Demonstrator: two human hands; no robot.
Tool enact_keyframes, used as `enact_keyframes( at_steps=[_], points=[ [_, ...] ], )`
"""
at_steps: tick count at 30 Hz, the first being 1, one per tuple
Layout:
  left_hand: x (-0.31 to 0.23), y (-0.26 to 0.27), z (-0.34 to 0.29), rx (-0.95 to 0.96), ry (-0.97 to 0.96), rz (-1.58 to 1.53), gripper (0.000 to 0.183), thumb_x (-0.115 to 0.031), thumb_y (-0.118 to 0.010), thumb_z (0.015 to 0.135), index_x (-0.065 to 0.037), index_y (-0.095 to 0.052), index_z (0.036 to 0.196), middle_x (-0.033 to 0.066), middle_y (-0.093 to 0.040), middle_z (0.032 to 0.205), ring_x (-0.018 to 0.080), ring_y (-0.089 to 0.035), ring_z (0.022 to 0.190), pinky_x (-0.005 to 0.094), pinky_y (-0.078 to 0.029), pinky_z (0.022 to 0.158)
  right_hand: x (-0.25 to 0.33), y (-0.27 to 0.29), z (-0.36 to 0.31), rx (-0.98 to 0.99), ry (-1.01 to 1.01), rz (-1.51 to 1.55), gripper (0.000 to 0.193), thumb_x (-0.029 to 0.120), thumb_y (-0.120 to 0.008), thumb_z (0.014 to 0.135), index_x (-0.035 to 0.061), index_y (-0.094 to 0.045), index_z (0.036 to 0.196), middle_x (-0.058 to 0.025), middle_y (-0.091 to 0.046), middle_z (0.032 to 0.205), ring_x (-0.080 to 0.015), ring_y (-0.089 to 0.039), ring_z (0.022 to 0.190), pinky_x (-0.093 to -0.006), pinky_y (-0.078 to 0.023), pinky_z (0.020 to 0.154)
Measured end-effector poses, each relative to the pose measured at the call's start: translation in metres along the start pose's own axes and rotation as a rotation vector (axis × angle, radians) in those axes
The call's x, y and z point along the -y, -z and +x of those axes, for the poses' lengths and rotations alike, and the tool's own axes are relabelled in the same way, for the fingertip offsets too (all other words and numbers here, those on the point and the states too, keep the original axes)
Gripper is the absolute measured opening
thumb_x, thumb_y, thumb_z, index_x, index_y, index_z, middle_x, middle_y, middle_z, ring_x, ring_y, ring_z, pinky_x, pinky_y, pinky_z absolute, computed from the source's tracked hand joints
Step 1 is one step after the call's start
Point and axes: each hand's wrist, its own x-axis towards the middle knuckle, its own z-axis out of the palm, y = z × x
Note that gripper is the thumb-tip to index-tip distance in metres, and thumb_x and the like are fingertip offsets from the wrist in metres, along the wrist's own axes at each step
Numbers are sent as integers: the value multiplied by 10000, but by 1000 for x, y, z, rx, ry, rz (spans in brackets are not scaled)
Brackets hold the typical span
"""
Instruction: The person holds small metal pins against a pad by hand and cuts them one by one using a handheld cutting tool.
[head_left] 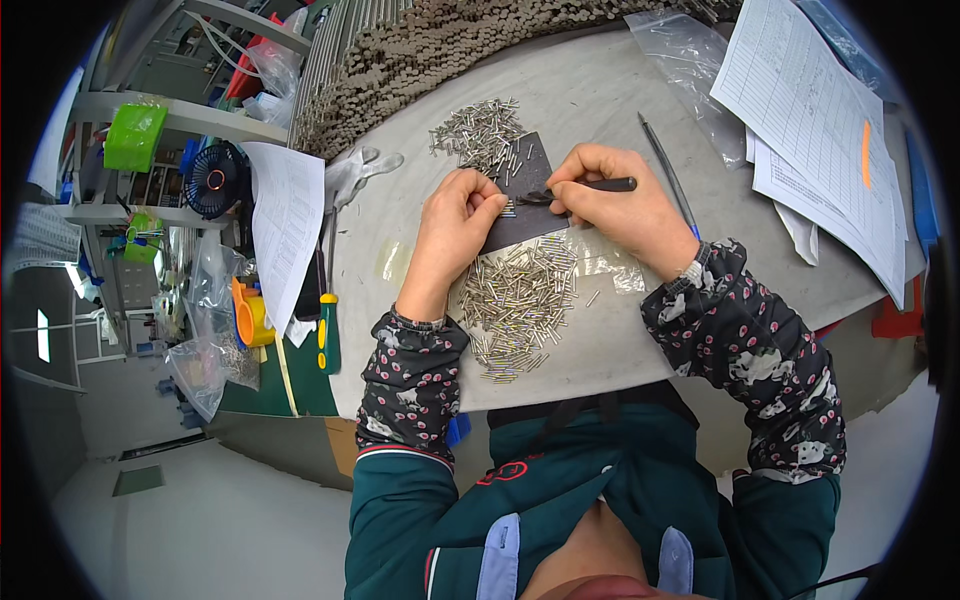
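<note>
Just beside left fingers (pixel 489 207), metal pins (pixel 509 209), black tool (pixel 614 185) in right fingers (pixel 577 198)

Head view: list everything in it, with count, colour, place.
Pins: too many to count, silver, piles above and below pad
Pad: 1, dark grey, between piles
Tool: 1, black, right hand
Pen-like item: 1, dark, right of right hand
Rods: many, grey-brown, table's far side
Papers: several, white, right and left
Clear bags: several, colourless, upper right and left
Glove: at least 1, pale, left
Screwdriver: 1, green-yellow, left edge
Tape: 1, yellow-orange, left
Fan: 1, black, left
Table: 1, grey, centre
Rack: 1, pale grey, far left; small contents unclear
Sleeves: 2, black patterned, forearms
Left hand: 1, bare, pad's left edge
Right hand: 1, bare, right of pad
</note>
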Motion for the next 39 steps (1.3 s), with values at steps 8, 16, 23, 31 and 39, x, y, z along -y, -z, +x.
enact_keyframes(
  at_steps=[8, 16, 23, 31, 39],
  points=[
    [2, 0, 0, -7, -1, -37, 101, -75, -634, 795, -6, -561, 778, -10, -479, 706, 74, -412, 641, 215, -373, 582, 0, -2, 1, -1, 24, -15, 136, 105, -563, 818, -18, -602, 861, -45, -614, 756, -60, -536, 637, -191, -438, 593],
    [1, 0, 0, -14, -17, -7, 105, -79, -637, 793, -2, -566, 782, 5, -489, 707, 85, -423, 636, 226, -381, 582, -1, -2, 1, -1, 18, -19, 128, 102, -563, 820, -14, -603, 859, -43, -617, 758, -59, -540, 644, -191, -439, 594],
    [3, -1, 0, -18, -15, 15, 108, -79, -638, 791, 0, -566, 782, 10, -491, 703, 90, -430, 638, 229, -383, 583, -3, -2, 1, -2, 36, -31, 130, 106, -564, 828, -14, -605, 860, -46, -620, 766, -59, -545, 656, -192, -442, 598],
    [5, -1, 3, -15, -17, 40, 110, -73, -637, 787, 8, -562, 785, 25, -509, 701, 105, -445, 644, 242, -393, 595, -5, -5, 3, 15, 73, -71, 120, 89, -559, 823, -19, -601, 856, -39, -614, 760, -59, -544, 667, -191, -442, 609],
    [0, -3, 1, -31, -20, 6, 99, -71, -630, 796, 2, -563, 788, 7, -503, 699, 89, -432, 645, 228, -390, 594, -2, -3, 2, -9, 71, -84, 109, 79, -572, 791, -28, -588, 799, -37, -605, 720, -77, -577, 700, -219, -461, 639]
  ],
)
